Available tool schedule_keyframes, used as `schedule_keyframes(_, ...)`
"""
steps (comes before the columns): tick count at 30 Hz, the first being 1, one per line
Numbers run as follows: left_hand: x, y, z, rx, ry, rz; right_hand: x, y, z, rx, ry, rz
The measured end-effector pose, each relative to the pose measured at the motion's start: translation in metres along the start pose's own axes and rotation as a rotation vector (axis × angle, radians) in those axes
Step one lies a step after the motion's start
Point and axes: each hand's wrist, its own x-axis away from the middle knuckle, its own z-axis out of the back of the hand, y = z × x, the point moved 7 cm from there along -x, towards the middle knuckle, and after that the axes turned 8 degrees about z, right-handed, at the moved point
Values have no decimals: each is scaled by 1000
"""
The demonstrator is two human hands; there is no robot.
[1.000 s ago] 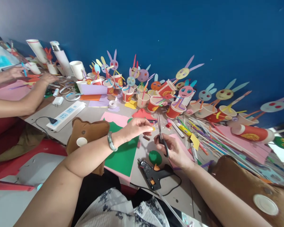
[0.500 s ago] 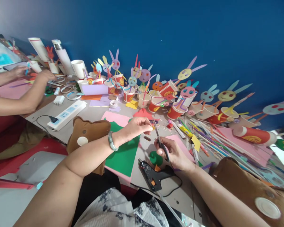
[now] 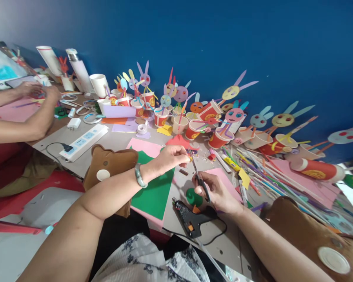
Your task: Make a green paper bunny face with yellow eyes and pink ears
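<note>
My right hand grips a pair of scissors with dark handles, blades pointing up and away from me. Close to the blades, my left hand is closed in a pinch; a small yellow-orange bit shows at its fingertips, too small to name. Under my left hand lies a green paper sheet on pink paper. Below the scissors rests a black glue gun, beside a round green paper piece with an orange tab.
Paper cups with rabbit-faced figures line the blue wall. Coloured pipe cleaners spread to the right. A power strip, brown cushion and tape roll are on the left. A co-worker's hands work at far left.
My hands and the scissors stay almost in place. The co-worker's nearer hand has moved slightly left, closer to the other hand.
</note>
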Motion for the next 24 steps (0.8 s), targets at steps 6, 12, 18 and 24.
schedule_keyframes(6, 0, -1, 0, 9, -2, -11, 0, -1, 0, -10, 13, -9)
schedule_keyframes(12, 0, -1, 1, 3, -11, -17, 0, 0, -1, 3, 1, -12)
schedule_keyframes(18, -2, -3, 0, 32, -25, -33, 0, -2, 0, 29, 8, 9)
schedule_keyframes(24, -2, -3, 0, 24, -20, -41, -1, -5, 0, 32, 4, 9)
